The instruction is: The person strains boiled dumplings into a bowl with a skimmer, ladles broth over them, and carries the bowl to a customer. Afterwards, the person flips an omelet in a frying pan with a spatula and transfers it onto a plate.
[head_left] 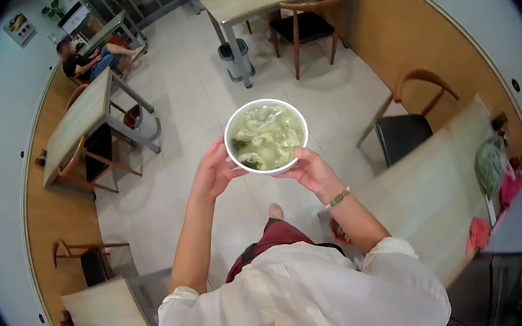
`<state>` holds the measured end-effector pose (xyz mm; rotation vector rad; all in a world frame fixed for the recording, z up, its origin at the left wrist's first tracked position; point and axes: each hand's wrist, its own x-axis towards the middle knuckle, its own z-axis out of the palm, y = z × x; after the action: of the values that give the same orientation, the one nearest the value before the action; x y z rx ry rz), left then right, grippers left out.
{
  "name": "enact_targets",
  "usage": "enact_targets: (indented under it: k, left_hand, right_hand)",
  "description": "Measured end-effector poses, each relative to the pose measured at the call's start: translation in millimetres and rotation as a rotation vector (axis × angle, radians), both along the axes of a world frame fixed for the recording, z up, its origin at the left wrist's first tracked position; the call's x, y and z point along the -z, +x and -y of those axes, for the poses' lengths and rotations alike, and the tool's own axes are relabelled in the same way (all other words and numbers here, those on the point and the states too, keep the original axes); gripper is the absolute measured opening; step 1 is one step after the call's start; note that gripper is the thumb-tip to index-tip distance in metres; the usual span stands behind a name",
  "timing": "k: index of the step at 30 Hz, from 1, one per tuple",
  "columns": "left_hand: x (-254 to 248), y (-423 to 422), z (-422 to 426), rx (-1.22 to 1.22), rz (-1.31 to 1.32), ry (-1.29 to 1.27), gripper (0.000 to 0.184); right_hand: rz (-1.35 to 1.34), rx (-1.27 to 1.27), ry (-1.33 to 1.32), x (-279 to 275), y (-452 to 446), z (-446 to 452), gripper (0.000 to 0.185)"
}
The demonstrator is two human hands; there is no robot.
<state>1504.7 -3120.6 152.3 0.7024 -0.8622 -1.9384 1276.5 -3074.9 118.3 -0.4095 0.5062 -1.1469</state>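
A white bowl of dumpling soup point(266, 136) is held out in front of me, above the tiled floor. Pale dumplings, dark green bits and a light broth fill it nearly to the rim. My left hand point(215, 167) grips the bowl's lower left side, fingers beneath and thumb near the rim. On the lower right side, my right hand point(313, 171) holds it with the thumb at the rim. A bracelet point(338, 197) circles my right wrist. The fingers under the bowl are partly hidden.
A long table point(422, 188) on the right bears a bag of greens point(490, 164) and a red cloth point(477, 235). A black-seated chair point(402, 137) stands beside it. Ahead are another table point(273, 0) and a grey bin point(236, 60). A person point(85, 64) sits at the left.
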Motion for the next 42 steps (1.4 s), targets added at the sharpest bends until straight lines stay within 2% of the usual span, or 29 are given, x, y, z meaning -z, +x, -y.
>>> enact_targets:
  k: [4, 10, 14, 16, 17, 21, 26, 30, 33, 35, 42]
  left_hand:
    - [-16, 2, 111, 0.047, 0.007, 0.033, 0.049]
    - [-23, -8, 281, 0.121, 0.045, -0.007, 0.048]
    - [-16, -16, 382, 0.151, 0.026, -0.002, 0.049]
    - [-4, -23, 431, 0.129, -0.021, 0.054, 0.05]
    - [-15, -33, 451, 0.145, -0.015, 0.086, 0.051]
    - [-9, -64, 560, 0.188, -0.026, 0.136, 0.056]
    - [2, -89, 675, 0.241, -0.014, 0.14, 0.047]
    - [21, -130, 758, 0.123, 0.003, 0.143, 0.046]
    - [29, -152, 815, 0.102, 0.016, 0.146, 0.047]
    - [12, -178, 850, 0.035, 0.006, 0.247, 0.054]
    - [44, -234, 995, -0.003, -0.107, 0.271, 0.057]
  right_hand:
    - [-0.057, 0.021, -0.013, -12, 5, 105, 0.049]
    - [0.007, 0.088, 0.042, -18, -2, 262, 0.047]
    - [-0.009, 0.138, 0.002, -9, -9, 352, 0.047]
    - [-0.123, 0.203, 0.022, -12, -12, 394, 0.05]
    - [-0.093, 0.185, 0.015, -6, -20, 416, 0.052]
    - [-0.011, 0.153, 0.026, 12, -53, 522, 0.057]
    - [-0.049, 0.176, 0.074, 6, -82, 633, 0.056]
    - [-0.017, 0.131, 0.116, 38, -128, 730, 0.052]
    - [0.015, 0.095, 0.081, 33, -158, 799, 0.049]
    - [-0.033, 0.092, 0.069, 35, -178, 846, 0.05]
    - [-0.086, 0.047, 0.109, 54, -244, 994, 0.056]
